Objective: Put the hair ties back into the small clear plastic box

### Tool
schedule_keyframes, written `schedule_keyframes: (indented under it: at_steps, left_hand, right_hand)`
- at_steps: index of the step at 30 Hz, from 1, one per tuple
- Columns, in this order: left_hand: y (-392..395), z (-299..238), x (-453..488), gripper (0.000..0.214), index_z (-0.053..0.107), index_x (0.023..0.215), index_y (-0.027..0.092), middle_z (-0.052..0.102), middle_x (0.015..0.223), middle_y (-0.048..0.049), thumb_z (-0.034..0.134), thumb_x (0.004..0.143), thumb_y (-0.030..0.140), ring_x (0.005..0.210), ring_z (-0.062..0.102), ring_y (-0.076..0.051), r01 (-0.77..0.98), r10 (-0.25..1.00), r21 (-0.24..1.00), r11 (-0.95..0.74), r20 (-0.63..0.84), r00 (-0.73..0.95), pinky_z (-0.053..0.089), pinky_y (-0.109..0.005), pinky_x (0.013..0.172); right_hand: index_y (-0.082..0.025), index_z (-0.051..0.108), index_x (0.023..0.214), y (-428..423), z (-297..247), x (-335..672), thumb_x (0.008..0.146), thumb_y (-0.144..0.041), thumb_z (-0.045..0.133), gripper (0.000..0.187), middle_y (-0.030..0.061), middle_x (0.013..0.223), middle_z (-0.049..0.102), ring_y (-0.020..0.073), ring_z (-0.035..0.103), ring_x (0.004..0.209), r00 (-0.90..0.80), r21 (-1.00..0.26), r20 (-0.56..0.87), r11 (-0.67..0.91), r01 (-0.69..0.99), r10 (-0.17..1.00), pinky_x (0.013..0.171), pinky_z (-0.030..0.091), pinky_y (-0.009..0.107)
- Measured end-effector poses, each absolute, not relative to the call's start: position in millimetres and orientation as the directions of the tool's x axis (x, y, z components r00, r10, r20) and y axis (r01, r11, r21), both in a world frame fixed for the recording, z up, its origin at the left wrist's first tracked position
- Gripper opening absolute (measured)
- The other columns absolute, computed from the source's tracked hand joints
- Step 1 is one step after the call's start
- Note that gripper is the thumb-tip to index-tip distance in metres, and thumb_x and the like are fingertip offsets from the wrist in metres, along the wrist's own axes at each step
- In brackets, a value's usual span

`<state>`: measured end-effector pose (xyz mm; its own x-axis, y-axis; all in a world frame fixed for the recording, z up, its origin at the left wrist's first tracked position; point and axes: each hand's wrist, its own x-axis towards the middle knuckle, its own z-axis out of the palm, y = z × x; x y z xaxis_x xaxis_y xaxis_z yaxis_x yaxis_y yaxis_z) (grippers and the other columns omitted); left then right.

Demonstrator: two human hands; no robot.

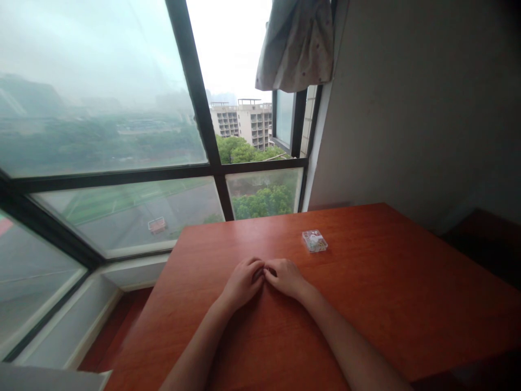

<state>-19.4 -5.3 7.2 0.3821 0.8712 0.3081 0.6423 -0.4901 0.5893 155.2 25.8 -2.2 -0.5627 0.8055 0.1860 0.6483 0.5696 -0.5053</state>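
Note:
My left hand (243, 282) and my right hand (286, 276) rest side by side on the reddish wooden table (386, 293). Their fingertips meet in the middle, fingers curled inward and pressed together. Whatever sits between the fingertips is too small or hidden to make out. A small clear plastic box (314, 240) with little colourful items inside lies on the table just beyond my right hand, apart from it.
A large window with dark frames (203, 119) stands behind the table's far and left edges. A grey wall (407, 108) runs along the right. A curtain (297, 43) hangs at the top. The white sill (101, 293) lies to the left.

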Motion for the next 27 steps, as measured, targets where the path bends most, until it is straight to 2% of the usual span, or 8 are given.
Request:
schedule_keyframes:
  at_steps: [27]
  left_hand:
    - [-5.5, 9.2, -19.3, 0.020, 0.064, 0.094, 0.020, 0.062, 0.096, -0.0066, 0.050, 0.082, 0.013, 0.090, 0.058, -0.018, 0.654, 0.867, 0.569, -0.498, 0.311, 0.390, 0.046, -0.028, 0.082]
  right_hand:
    - [-0.022, 0.070, 0.091, 26.5, -2.2, 155.0, 0.090, -0.025, 0.050, 0.020, 0.0043, 0.092, 0.073, 0.0166, 0.063, 0.082, -0.556, -0.492, 0.192, 0.570, 0.658, 0.809, 0.068, 0.036, 0.023]
